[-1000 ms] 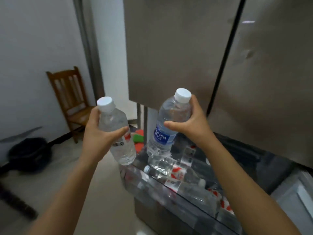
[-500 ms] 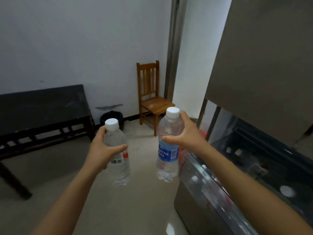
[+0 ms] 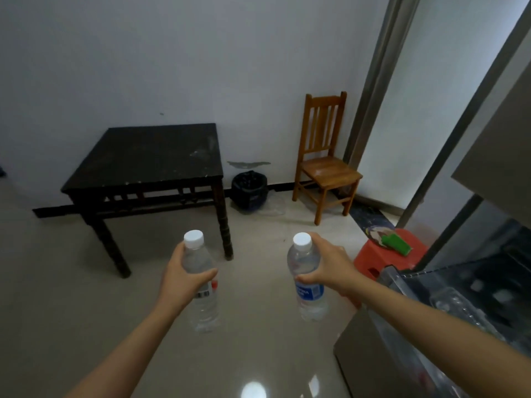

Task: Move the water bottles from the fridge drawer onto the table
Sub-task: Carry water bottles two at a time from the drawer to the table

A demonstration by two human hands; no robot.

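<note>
In left hand (image 3: 184,278), right hand (image 3: 330,268) — clear, white-capped bottles (image 3: 205,310) (image 3: 311,307).

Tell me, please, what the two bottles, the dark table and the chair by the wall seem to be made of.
Blue-label bottle and barcode-label bottle: likely clear, glossy plastic, as their bodies are see-through.
Table: probably wood with a worn dark finish, judging by the turned legs and pale chips along the edge.
Chair: varnished wood, with orange-brown slats and a sheen on the seat.
</note>
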